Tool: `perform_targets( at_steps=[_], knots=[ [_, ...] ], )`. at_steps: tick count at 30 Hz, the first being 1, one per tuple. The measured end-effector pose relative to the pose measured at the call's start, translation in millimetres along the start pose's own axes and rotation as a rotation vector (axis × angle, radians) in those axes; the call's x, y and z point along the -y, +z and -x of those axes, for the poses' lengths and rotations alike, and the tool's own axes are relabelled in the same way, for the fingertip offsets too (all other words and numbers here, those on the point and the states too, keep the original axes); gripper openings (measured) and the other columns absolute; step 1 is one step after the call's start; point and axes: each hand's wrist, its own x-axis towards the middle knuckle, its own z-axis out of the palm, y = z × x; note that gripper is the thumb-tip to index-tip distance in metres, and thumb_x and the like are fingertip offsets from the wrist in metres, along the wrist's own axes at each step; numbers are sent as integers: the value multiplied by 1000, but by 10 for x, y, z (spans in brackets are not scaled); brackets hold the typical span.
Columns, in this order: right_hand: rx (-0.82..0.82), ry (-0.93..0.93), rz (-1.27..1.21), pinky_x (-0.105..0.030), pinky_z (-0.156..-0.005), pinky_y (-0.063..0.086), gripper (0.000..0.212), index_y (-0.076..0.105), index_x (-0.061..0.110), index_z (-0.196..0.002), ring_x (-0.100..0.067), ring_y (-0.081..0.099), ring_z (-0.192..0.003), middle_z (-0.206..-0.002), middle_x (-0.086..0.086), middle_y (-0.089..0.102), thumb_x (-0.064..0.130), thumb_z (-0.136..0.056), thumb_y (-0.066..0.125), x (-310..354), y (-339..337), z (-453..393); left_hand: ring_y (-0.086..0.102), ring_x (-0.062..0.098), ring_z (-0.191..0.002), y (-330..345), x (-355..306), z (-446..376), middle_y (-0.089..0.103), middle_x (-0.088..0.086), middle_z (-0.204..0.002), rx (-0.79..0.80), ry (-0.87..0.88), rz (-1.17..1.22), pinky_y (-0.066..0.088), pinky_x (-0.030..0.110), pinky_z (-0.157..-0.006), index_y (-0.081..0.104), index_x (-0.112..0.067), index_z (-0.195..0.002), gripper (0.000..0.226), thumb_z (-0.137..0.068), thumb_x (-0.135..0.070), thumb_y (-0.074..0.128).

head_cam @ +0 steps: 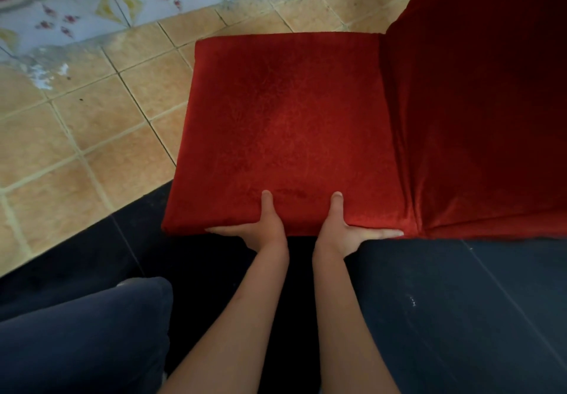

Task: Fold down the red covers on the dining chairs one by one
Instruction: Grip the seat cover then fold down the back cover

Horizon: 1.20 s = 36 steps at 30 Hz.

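Observation:
A dining chair in a red velvet cover (285, 123) fills the middle of the view, its seat flat and its backrest (478, 102) rising at the right. My left hand (260, 225) grips the seat's near edge, thumb on top and fingers along the side. A little to its right, my right hand (346, 228) holds the same edge the same way, fingers stretched toward the backrest corner. The chair's legs are hidden under the cover.
Tan floor tiles (92, 136) lie left of the chair, with a patterned tile wall base (122, 4) beyond. Dark floor (460, 301) spreads under and right of my arms. My knee in dark trousers (82, 332) sits at the lower left.

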Motion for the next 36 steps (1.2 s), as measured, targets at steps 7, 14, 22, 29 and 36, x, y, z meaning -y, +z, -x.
perform_targets(
  at_steps=[7, 14, 22, 29, 36],
  knots=[
    [-5, 44, 14, -31, -77, 46, 133, -31, 46, -142, -8, 56, -83, -112, -3, 45, 41, -72, 82, 98, 18, 242, 49, 18, -103, -138, -247, 61, 42, 9, -140, 2, -13, -24, 37, 37, -102, -28, -35, -145, 134, -70, -40, 83],
    [-52, 88, 19, -32, -81, 48, 134, -31, 44, -143, -21, 58, -98, -118, -7, 45, 36, -73, 83, 180, -39, 687, 54, 31, -117, -459, -546, 141, 41, 14, -143, -54, -68, -93, 42, 45, -102, -28, -36, -145, 135, -68, -44, 83],
    [-79, 131, 21, -36, -87, 50, 134, -30, 40, -144, -20, 58, -100, -116, -5, 46, 31, -73, 83, 334, -116, 1146, 56, 34, -114, -791, -928, 278, 48, 17, -138, -117, -98, -201, 40, 35, -96, -27, -34, -146, 133, -69, -45, 81],
    [-100, 191, 88, -31, -77, 47, 132, -30, 42, -143, -18, 55, -87, -110, -7, 46, 34, -75, 82, 567, -103, 1467, 58, 33, -111, -953, -1256, 415, 50, 18, -134, -99, -131, -245, 42, 37, -95, -30, -36, -144, 133, -71, -43, 81],
    [-129, 244, 165, -32, -78, 47, 133, -29, 39, -145, -13, 53, -79, -106, -6, 44, 33, -74, 83, 715, -132, 1845, 53, 34, -118, -1206, -1527, 519, 43, 16, -141, -138, -155, -294, 39, 44, -103, -29, -35, -145, 133, -71, -44, 81]
  ],
)
